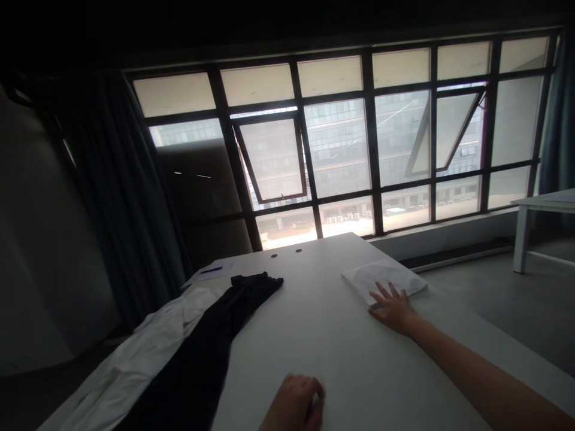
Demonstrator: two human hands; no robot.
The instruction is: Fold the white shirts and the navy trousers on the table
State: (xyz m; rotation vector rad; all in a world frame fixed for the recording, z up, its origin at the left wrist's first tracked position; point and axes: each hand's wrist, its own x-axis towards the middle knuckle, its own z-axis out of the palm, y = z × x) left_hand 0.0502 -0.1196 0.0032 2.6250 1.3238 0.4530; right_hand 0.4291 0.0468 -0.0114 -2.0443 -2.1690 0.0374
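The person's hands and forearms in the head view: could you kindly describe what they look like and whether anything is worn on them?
The left hand and the right hand are bare, with no gloves or watch showing. The right forearm is bare too, with no sleeve in view. The left forearm is out of frame.

The right hand (392,309) lies flat against a folded white packet (386,275) on the white desk (323,317). The left hand (291,404) rests curled at the near side, with a black garment (211,335) beside white cloth (148,341) to its left.
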